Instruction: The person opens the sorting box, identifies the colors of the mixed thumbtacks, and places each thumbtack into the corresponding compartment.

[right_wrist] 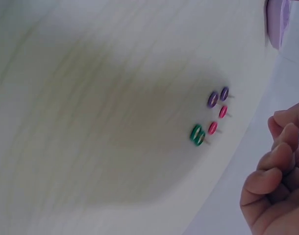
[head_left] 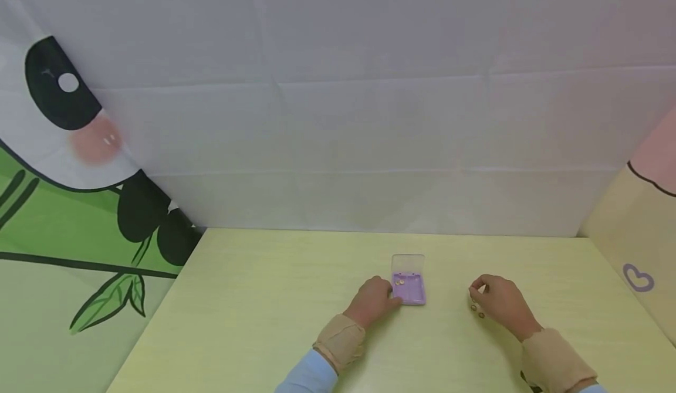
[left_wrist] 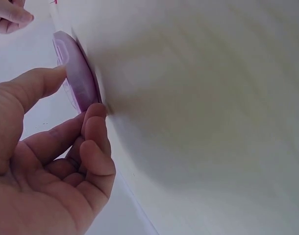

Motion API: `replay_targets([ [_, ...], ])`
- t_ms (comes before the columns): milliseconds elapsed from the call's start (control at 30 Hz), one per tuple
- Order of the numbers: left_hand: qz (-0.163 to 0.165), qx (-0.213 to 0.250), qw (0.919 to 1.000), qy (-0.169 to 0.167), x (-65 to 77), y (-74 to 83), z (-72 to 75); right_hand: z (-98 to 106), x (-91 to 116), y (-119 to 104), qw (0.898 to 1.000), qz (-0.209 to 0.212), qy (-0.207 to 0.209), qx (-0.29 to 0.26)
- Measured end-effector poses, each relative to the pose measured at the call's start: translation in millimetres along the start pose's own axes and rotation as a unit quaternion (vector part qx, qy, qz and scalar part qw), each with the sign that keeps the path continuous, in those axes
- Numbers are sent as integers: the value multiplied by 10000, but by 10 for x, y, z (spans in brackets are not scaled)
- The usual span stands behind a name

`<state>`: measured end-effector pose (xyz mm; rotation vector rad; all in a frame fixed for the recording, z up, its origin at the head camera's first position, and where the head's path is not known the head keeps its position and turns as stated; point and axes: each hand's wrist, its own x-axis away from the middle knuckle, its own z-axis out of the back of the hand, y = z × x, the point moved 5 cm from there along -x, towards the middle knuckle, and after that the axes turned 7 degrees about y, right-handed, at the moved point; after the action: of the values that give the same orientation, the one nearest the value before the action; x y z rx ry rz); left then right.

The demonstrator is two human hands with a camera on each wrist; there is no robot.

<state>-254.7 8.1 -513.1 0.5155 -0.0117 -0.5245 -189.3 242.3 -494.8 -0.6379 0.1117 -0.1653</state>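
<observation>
My left hand (head_left: 372, 301) grips the near left side of a small purple plastic box (head_left: 415, 290), thumb on its rim and fingertips at its base. The box lies on the table, its clear lid (head_left: 408, 262) raised at the back. Inside, at the left, sit two small round pieces (head_left: 399, 282). My right hand (head_left: 502, 304) hovers right of the box with thumb and index fingertips together; nothing shows between them. Below it lie several small round stud earrings: purple earrings (right_wrist: 213, 99), pink earrings (right_wrist: 223, 111) and green earrings (right_wrist: 196, 132), thin posts sticking out.
The pale yellow table (head_left: 264, 281) ends at a white cloth backdrop (head_left: 338, 146). A printed panel (head_left: 63, 217) with a cartoon figure stands at the left, and a cream one with a purple heart (head_left: 638, 277) at the right.
</observation>
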Motion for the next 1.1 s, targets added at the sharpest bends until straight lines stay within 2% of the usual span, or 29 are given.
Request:
replay_targets([
  [267,31,-3,10000,3,-6,28,27,109,51,249,9997,-90,85,198],
  [433,41,96,9999,28,-19,48,39,135,58,365,9996,-174,0,202],
  [600,41,43,10000,48,-39,56,42,130,61,422,9994,-241,-108,210],
  [1100,244,82,9996,74,-169,56,36,137,-144,510,9988,-134,-251,403],
])
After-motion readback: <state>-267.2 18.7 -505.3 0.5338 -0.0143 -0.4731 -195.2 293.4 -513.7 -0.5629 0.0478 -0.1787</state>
